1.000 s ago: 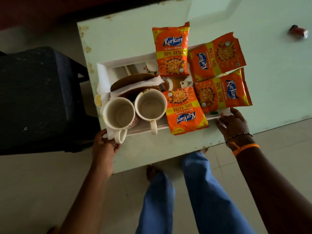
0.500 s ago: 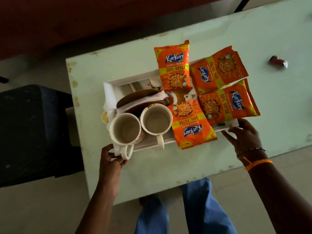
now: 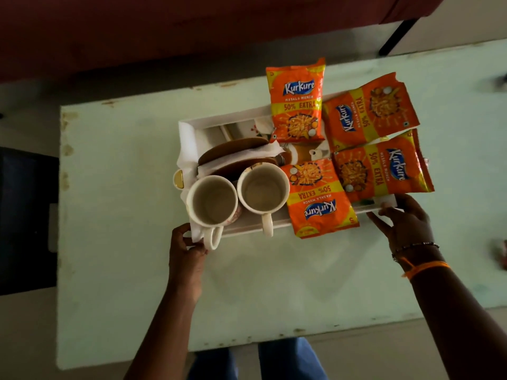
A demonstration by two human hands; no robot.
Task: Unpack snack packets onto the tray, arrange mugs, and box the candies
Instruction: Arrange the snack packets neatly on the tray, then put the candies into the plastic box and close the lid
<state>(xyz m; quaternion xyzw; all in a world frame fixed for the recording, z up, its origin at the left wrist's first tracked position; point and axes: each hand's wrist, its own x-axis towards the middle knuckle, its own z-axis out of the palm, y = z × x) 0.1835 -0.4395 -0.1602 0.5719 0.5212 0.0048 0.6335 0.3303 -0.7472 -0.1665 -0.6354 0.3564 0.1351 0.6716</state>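
A white tray (image 3: 248, 225) rests on the pale green table (image 3: 123, 160). Two empty cream mugs (image 3: 212, 200) (image 3: 262, 192) stand side by side at its near left, handles pointing at me. Several orange Kurkure snack packets (image 3: 297, 102) lie across the tray's right half, and one of them (image 3: 319, 200) overhangs the near rim. Brown saucers wrapped in white tissue (image 3: 233, 150) lie behind the mugs. My left hand (image 3: 188, 246) grips the near-left corner beside a mug handle. My right hand (image 3: 403, 223) holds the near-right corner.
A black seat (image 3: 22, 215) stands left of the table, and a dark red sofa (image 3: 192, 23) lies beyond it. Small wrapped candies (image 3: 502, 80) (image 3: 500, 250) sit at the table's far right. My legs in blue trousers (image 3: 288, 363) are at the near edge.
The tray has shifted away from the table's left edge toward its middle, with both hands still on its near corners. The view now takes in more of the table.
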